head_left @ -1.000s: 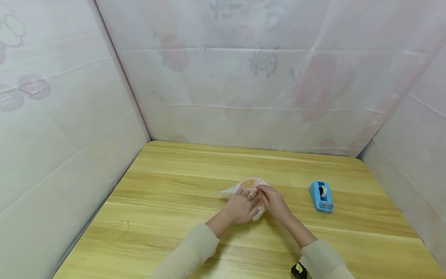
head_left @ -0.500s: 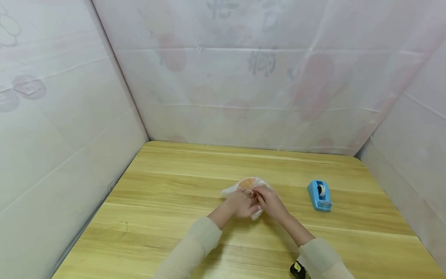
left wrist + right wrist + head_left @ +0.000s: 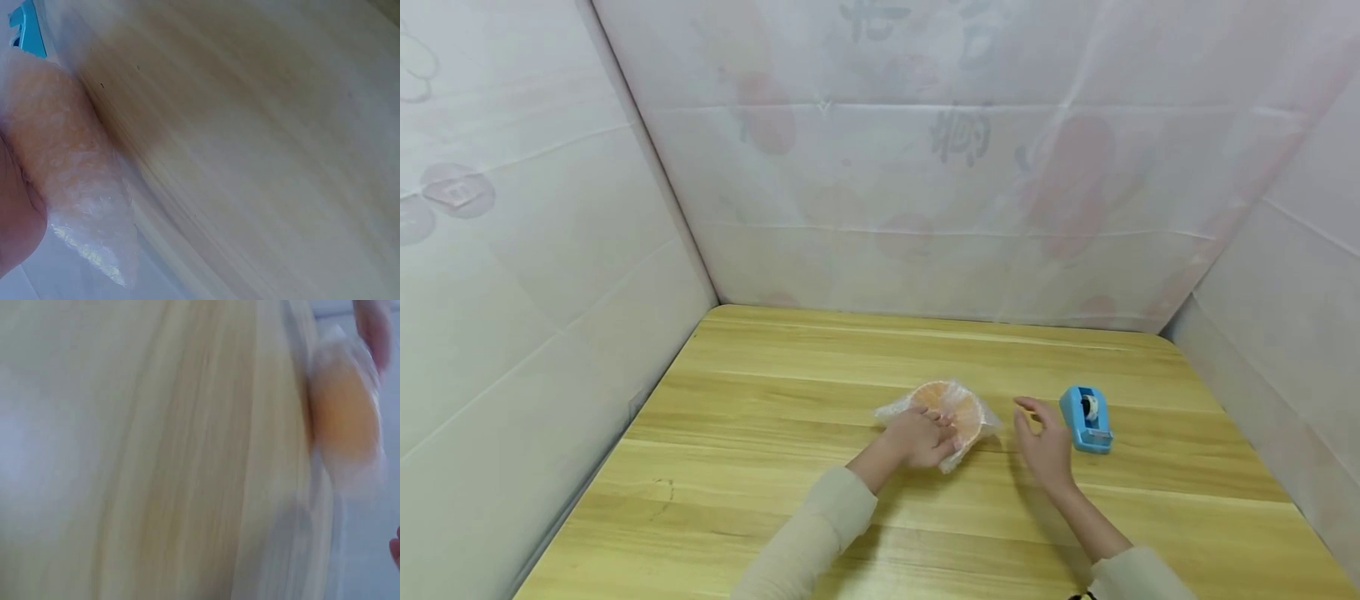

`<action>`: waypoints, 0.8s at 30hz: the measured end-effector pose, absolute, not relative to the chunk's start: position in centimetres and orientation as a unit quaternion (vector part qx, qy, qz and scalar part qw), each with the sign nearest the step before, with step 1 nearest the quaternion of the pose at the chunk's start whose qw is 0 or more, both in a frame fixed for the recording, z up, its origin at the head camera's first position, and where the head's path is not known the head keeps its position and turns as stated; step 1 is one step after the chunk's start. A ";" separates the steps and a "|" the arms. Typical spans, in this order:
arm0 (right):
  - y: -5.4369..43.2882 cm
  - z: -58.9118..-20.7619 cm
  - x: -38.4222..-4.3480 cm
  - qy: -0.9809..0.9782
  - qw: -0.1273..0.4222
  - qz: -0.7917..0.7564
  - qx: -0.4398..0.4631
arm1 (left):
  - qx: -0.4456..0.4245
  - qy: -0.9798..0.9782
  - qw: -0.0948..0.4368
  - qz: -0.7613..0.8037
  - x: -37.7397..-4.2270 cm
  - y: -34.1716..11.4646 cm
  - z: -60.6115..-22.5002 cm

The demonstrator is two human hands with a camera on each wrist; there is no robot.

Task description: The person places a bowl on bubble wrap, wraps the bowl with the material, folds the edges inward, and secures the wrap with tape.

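Observation:
A round thing with an orange-slice pattern, wrapped in clear bubble wrap (image 3: 972,415), lies on the wooden table. My left hand (image 3: 919,440) rests on its near left part, fingers laid over the wrap and hiding some of it. In the left wrist view the wrapped bundle (image 3: 65,134) looks thick and cushion-like, with a loose corner of wrap. My right hand (image 3: 1047,447) is apart from it, to the right, fingers loosely bent and holding nothing. It hovers between the bundle and a blue tape dispenser (image 3: 1088,421); the right wrist view is blurred.
The dispenser carries a small white roll and stands just right of my right hand. Pale printed curtains (image 3: 865,267) close off the back and both sides of the table (image 3: 737,467). A small dark object (image 3: 1081,596) shows beside my right sleeve at the bottom edge.
My right hand, which was at the wrap beside my left fingers, has let go and moved right toward the tape dispenser. My left hand has stayed on the wrapped bundle.

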State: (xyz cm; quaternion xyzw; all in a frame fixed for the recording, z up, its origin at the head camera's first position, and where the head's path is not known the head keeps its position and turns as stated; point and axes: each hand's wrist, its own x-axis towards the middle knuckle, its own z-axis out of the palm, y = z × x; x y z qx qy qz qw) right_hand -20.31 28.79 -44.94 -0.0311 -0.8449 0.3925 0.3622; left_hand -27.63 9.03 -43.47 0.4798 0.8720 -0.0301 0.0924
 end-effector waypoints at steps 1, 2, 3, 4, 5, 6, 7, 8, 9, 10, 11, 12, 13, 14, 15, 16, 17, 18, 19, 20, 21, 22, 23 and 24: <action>29.4 -44.8 -19.9 -0.841 0.362 0.398 -0.048 | 0.480 0.872 0.093 -0.029 -27.6 9.0 -43.5; 30.1 -44.7 -19.5 -0.839 0.362 0.401 -0.064 | 0.480 0.872 0.092 -0.027 -27.6 9.0 -43.5; 30.7 -44.6 -19.2 -0.837 0.364 0.401 -0.077 | 0.481 0.872 0.091 -0.026 -27.6 9.0 -43.6; 31.4 -44.5 -18.8 -0.836 0.366 0.400 -0.091 | 0.482 0.872 0.089 -0.025 -27.6 9.0 -43.6; 32.0 -44.4 -18.4 -0.835 0.368 0.395 -0.104 | 0.483 0.871 0.087 -0.024 -27.6 9.0 -43.6; 32.6 -44.3 -18.0 -0.837 0.369 0.387 -0.119 | 0.484 0.871 0.087 -0.023 -27.6 9.0 -43.6; 33.2 -44.3 -17.6 -0.837 0.367 0.383 -0.135 | 0.484 0.870 0.087 -0.023 -27.6 9.0 -43.6; 33.8 -44.2 -17.2 -0.838 0.365 0.376 -0.154 | 0.484 0.870 0.087 -0.025 -27.6 9.0 -43.6; 34.3 -44.2 -16.9 -0.838 0.358 0.372 -0.176 | 0.484 0.870 0.087 -0.027 -27.6 9.0 -43.6; 34.8 -44.2 -16.5 -0.838 0.347 0.369 -0.203 | 0.483 0.871 0.087 -0.029 -27.6 9.0 -43.5; 35.3 -44.2 -16.2 -0.838 0.334 0.367 -0.229 | 0.482 0.871 0.087 -0.030 -27.6 9.0 -43.5; 35.8 -44.3 -15.9 -0.836 0.318 0.367 -0.255 | 0.481 0.872 0.087 -0.031 -27.7 8.9 -43.5; 36.3 -44.4 -15.6 -0.833 0.299 0.370 -0.281 | 0.480 0.872 0.089 -0.030 -27.7 8.9 -43.5; 36.7 -44.5 -15.3 -0.832 0.276 0.371 -0.306 | 0.479 0.872 0.092 -0.028 -27.6 8.9 -43.6; 37.1 -44.7 -15.1 -0.831 0.249 0.374 -0.327 | 0.480 0.872 0.095 -0.025 -27.6 8.9 -43.6; 37.5 -44.8 -14.9 -0.831 0.224 0.377 -0.343 | 0.480 0.871 0.096 -0.024 -27.5 8.9 -43.7; 37.8 -45.0 -14.7 -0.828 0.201 0.384 -0.355 | 0.481 0.871 0.098 -0.024 -27.4 8.8 -43.7; 38.1 -45.2 -14.7 -0.823 0.175 0.402 -0.362 | 0.482 0.870 0.101 -0.024 -27.3 8.8 -43.8; 38.4 -45.3 -14.7 -0.813 0.149 0.425 -0.369 | 0.482 0.870 0.103 -0.025 -27.3 8.8 -43.8; 38.6 -45.3 -14.8 -0.802 0.128 0.449 -0.373 | 0.483 0.869 0.103 -0.028 -27.2 8.8 -43.8; 38.7 -45.4 -14.9 -0.787 0.111 0.475 -0.377 | 0.482 0.870 0.102 -0.028 -27.2 8.9 -43.8; 38.8 -45.3 -15.1 -0.769 0.097 0.503 -0.382 | 0.481 0.870 0.101 -0.027 -27.2 8.9 -43.8; 39.0 -45.3 -15.3 -0.751 0.084 0.531 -0.383 | 0.480 0.871 0.102 -0.024 -27.2 8.9 -43.8; 39.1 -45.2 -15.4 -0.732 0.070 0.558 -0.385 | 0.480 0.871 0.102 -0.022 -27.2 9.0 -43.7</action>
